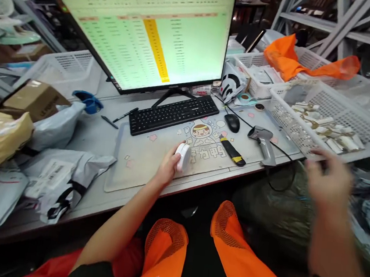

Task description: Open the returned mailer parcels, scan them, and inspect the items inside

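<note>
My left hand [167, 166] is closed around a white, round, thick disc-like object [185, 157], held on edge just over the front of the desk mat [146, 161]. What kind of object it is, I cannot make out. Off to the right, my right hand [331, 178] is smeared by motion near the front corner of a white perforated basket [288, 118]. Its fingers are too blurred to show whether they hold anything. Several small white pieces with tan parts [330, 127] lie inside that basket.
A monitor [116, 38] stands behind a keyboard [174, 115] and a mouse [232, 122]. A box cutter [232, 151] and a barcode scanner [264, 142] lie on the mat. Wrapped parcels [55, 177] and a cardboard box [33, 98] crowd the left. Orange cloth [282, 56] drapes over baskets behind.
</note>
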`<state>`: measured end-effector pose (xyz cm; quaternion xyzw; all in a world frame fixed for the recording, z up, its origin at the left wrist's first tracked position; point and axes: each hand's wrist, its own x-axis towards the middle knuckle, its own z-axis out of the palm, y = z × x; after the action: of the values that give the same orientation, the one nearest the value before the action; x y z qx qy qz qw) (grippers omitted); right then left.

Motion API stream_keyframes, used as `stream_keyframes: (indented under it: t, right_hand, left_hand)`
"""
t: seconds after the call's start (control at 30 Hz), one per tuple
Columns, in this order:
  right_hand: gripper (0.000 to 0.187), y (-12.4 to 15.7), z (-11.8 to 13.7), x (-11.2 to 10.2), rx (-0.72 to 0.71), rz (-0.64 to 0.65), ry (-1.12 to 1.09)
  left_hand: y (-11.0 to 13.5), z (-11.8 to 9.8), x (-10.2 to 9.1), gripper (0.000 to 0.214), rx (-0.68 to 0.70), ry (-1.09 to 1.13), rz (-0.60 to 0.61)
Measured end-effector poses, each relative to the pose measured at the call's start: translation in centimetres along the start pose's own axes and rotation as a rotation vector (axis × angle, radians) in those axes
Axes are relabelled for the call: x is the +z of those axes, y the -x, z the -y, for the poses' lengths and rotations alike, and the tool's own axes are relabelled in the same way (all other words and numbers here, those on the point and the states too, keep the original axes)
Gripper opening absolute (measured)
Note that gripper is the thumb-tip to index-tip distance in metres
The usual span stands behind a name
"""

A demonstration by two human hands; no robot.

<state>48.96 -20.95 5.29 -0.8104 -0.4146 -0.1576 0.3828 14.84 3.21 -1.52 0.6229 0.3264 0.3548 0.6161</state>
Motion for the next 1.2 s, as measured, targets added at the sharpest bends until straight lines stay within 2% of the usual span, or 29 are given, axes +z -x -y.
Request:
stream_keyframes:
  t: [0.03,0.07,0.1,0.13,0.2,0.27,0.4,0.47,0.53,0.6,0.67,0.73,0.8,0.9,0.93,1.0,1.1,1.13,1.2]
  right_hand:
    - [0.045,2.5,3.6,2.8,-0.142,0.119,-0.185]
    - [0.057,5.0,7.4,5.5,-0.272,0.239,-0.353]
    - [0.071,7.3,11.0,8.0,-0.349,0.351,-0.475]
    - [0.077,9.2,14.2,10.1,-0.383,0.430,-0.558]
    - [0.073,11.9,18.7,13.1,-0.387,0.400,-0.672]
    - [0.064,13.2,20.9,14.6,-0.391,0.344,-0.725]
    - [0.053,14.0,21.5,15.5,-0.436,0.391,-0.796]
    - [0.051,14.1,21.1,15.7,-0.475,0.404,-0.802]
    - [0.053,13.7,20.2,15.9,-0.618,0.418,-0.816]
    - [0.059,12.4,18.7,16.1,-0.831,0.493,-0.842]
    - [0.068,10.6,16.7,16.2,-0.915,0.575,-0.813]
    - [0.072,8.9,15.1,16.0,-0.780,0.572,-0.726]
    - [0.081,8.1,14.6,15.6,-0.640,0.579,-0.675]
    - [0.102,9.0,16.0,15.4,-0.698,0.703,-0.731]
    - [0.104,9.7,16.8,15.5,-0.718,0.703,-0.758]
    - [0.097,11.0,18.3,16.0,-0.654,0.571,-0.807]
    - [0.094,12.4,19.4,17.2,-0.426,0.289,-0.907]
    - [0.094,12.7,19.5,17.6,-0.370,0.235,-0.949]
    - [0.092,13.5,19.5,18.0,-0.342,0.235,-1.025]
  left_hand:
    - [1.1,-0.1,1.3,0.077,-0.033,0.205,-0.042]
    - [2.3,-0.2,2.7,0.078,-0.060,0.370,-0.081]
    - [3.6,-0.3,4.1,0.078,-0.086,0.489,-0.113]
    - [4.8,-0.4,5.2,0.078,-0.115,0.572,-0.139]
    - [7.0,-0.4,6.7,0.079,-0.166,0.671,-0.193]
    - [8.6,-0.2,6.9,0.079,-0.201,0.715,-0.275]
    - [10.1,0.4,5.4,0.069,-0.234,0.728,-0.453]
    - [10.2,0.4,4.8,0.060,-0.278,0.783,-0.468]
    - [10.2,0.1,4.2,0.051,-0.354,0.859,-0.395]
    - [10.4,-0.5,3.4,0.044,-0.435,0.912,-0.297]
    - [10.6,-1.0,2.2,0.046,-0.508,0.928,-0.234]
    - [10.5,-1.5,1.1,0.053,-0.541,0.908,-0.212]
    - [10.1,-1.9,0.5,0.057,-0.504,0.840,-0.237]
    - [9.3,-2.0,1.0,0.052,-0.402,0.717,-0.284]
    - [9.1,-2.0,1.4,0.053,-0.379,0.700,-0.268]
    - [9.1,-2.0,2.3,0.062,-0.312,0.704,-0.185]
    - [9.7,-1.9,3.0,0.078,-0.204,0.726,-0.059]
    - [9.9,-1.8,3.0,0.081,-0.195,0.731,-0.058]
    - [10.1,-1.6,2.9,0.084,-0.201,0.724,-0.169]
